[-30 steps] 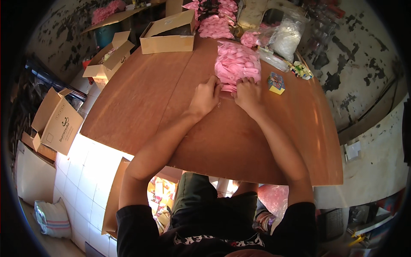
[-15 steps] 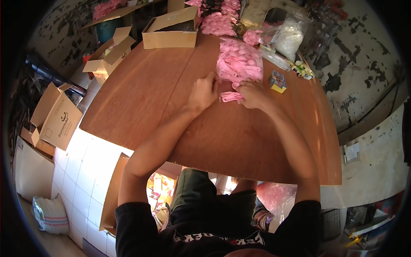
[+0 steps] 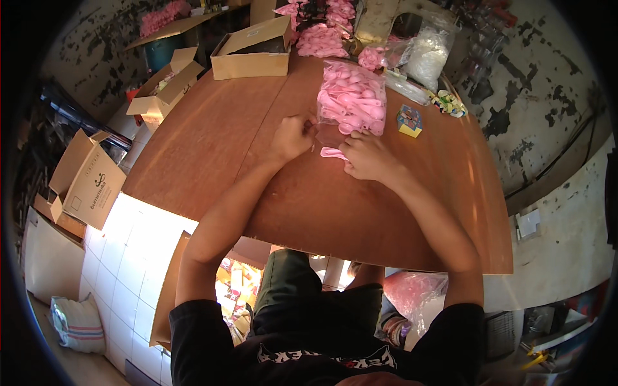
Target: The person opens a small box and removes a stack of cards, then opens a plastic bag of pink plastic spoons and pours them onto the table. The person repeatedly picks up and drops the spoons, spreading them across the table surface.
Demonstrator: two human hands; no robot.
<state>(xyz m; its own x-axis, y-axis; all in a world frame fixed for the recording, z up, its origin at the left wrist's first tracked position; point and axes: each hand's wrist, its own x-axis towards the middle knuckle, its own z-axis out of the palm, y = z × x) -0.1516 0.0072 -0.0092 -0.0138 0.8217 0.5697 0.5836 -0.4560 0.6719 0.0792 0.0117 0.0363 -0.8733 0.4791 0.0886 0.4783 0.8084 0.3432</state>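
Right hand (image 3: 367, 156) gripping pink plastic pieces (image 3: 332, 153), left hand (image 3: 293, 136) presenting curled fingers, its hold indeterminable, filled clear bag (image 3: 351, 95) lying on the bench (image 3: 315, 209) just beyond both hands.

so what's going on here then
A person's bare hands are busy with pink spoons at a brown table. The right hand holds a few spoons by the near end of a well-filled clear bag, which lies on the table. The left hand is at the bag's near left side, fingers bent; its exact grip is hard to make out. A small blue and yellow box sits to the right of the bag.
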